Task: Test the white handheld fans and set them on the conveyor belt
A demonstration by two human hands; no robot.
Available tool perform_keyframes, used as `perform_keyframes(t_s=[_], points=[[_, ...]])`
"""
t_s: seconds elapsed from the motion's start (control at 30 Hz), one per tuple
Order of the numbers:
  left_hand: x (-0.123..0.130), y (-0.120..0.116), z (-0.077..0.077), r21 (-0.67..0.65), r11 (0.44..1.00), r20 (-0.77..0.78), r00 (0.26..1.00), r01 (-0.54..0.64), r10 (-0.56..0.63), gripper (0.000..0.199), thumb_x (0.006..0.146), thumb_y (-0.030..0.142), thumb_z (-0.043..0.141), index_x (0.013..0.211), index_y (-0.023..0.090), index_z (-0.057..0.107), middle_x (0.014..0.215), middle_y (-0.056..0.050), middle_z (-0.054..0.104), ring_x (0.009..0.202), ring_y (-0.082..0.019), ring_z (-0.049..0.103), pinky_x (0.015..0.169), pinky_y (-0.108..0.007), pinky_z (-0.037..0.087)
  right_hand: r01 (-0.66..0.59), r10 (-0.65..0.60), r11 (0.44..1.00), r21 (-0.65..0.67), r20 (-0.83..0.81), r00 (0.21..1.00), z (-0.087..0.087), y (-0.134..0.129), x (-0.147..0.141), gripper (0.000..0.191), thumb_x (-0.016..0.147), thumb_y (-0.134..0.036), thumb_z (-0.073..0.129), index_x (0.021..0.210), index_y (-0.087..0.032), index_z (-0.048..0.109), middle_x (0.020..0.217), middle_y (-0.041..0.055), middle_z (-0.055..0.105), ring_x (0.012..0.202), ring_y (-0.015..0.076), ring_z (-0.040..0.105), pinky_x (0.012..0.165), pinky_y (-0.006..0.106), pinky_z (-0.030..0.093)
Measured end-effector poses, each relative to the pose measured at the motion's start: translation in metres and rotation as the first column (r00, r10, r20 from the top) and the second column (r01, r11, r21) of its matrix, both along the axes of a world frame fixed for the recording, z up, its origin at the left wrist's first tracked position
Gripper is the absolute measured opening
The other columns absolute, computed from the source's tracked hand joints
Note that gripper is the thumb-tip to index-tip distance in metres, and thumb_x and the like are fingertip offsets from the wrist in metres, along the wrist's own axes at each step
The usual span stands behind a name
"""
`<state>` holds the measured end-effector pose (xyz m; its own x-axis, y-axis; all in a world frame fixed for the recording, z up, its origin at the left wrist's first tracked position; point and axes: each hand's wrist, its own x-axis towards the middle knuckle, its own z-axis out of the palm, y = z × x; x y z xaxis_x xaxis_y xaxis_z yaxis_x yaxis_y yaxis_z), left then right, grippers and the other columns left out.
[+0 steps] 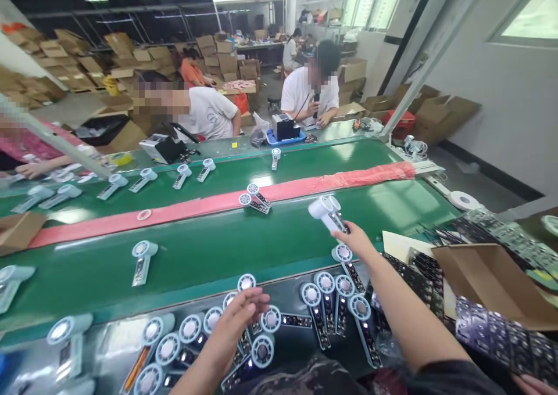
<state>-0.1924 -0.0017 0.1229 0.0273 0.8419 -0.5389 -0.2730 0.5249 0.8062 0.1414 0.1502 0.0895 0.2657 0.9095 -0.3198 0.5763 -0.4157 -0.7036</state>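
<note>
My right hand (355, 238) reaches out over the near green belt. Its fingers are closed on the handle end of a pale blue handheld fan (323, 208), with a second fan head (335, 204) close against it; I cannot tell whether both are gripped. My left hand (248, 311), fingers stretched out, hovers over a cluster of open fan bodies, near one fan (271, 318). Circuit boards show in their handles. Under my right forearm lies another fan (343, 253), and several more, such as this fan (326, 283), lie side by side to its left.
A red strip (209, 206) divides the green conveyor (209, 255). Two fans (255, 198) rest across it, and a single fan (143, 261) lies on the near belt. Circuit board panels (501, 331) and an opened carton (492, 279) stand at right. Co-workers (311, 90) sit opposite.
</note>
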Motion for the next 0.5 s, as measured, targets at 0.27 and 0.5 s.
perform_keyframes(t_s=[0.27, 0.5], points=[[0.05, -0.015, -0.016, 0.122, 0.956, 0.126, 0.959, -0.268, 0.253, 0.084, 0.05, 0.062, 0.092, 0.12, 0.02, 0.072, 0.126, -0.015, 0.073, 0.135, -0.04, 0.055, 0.121, -0.051, 0.034, -0.529, 0.57, 0.817, 0.228, -0.191, 0.799, 0.022, -0.139, -0.168, 0.073, 0.072, -0.03, 0.07, 0.141, -0.014, 0.058, 0.126, 0.019, 0.068, 0.114, 0.0356, 0.067, 0.1, 0.05, 0.053], [-0.006, -0.033, -0.021, 0.063, 0.854, 0.126, 0.853, -0.516, 0.506, 0.075, 0.051, 0.046, 0.094, 0.12, 0.026, 0.071, 0.112, -0.009, 0.079, 0.123, -0.04, 0.066, 0.11, -0.051, 0.05, -0.737, 0.736, 0.675, 0.044, 0.035, 0.676, 0.025, -0.034, -0.183, 0.038, 0.076, -0.042, 0.078, 0.112, -0.029, 0.077, 0.119, 0.0041, 0.074, 0.114, 0.0272, 0.069, 0.099, 0.036, 0.054]])
